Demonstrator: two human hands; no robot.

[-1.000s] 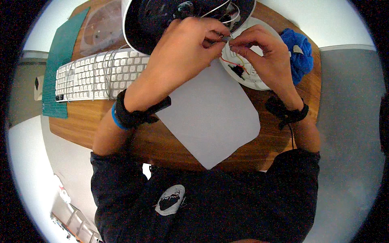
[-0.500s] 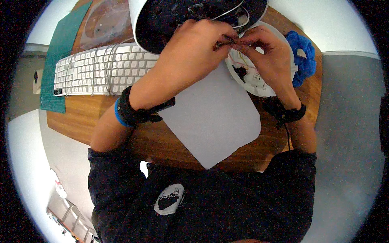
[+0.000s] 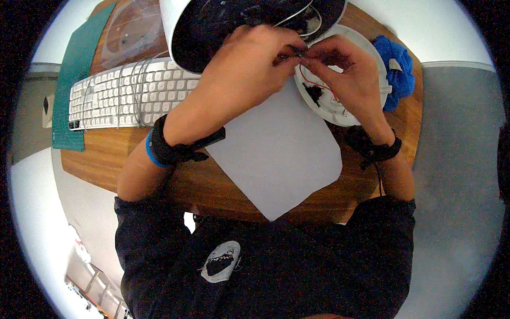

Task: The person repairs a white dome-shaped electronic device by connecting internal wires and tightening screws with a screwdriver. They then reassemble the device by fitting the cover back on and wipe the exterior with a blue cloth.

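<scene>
My left hand [image 3: 260, 56] and my right hand [image 3: 348, 69] meet fingertip to fingertip, both closed in a pinch. Between them is a small dark piece, mostly hidden by the fingers, and a thin red wire [image 3: 317, 83] runs down from it. Below my right hand lies a round white plastic base [image 3: 345, 118], holding a black part [image 3: 313, 94] and other small parts. Just beyond my left hand is a large white housing [image 3: 171, 26] with a dark, glossy hollow. A pale cable [image 3: 295, 17] loops across its opening.
A white keyboard [image 3: 133, 93] wrapped in cable lies at left, partly over a green cutting mat [image 3: 79, 90]. Clear plastic packaging [image 3: 133, 34] sits behind it. A white sheet [image 3: 276, 154] lies near me on the wooden table [image 3: 111, 154]. A blue cloth [image 3: 396, 72] is at right.
Both hands stay pinched together, shifted slightly left. The red wire now hangs more plainly below the fingertips. The view has turned a little, so the housing and keyboard appear further left.
</scene>
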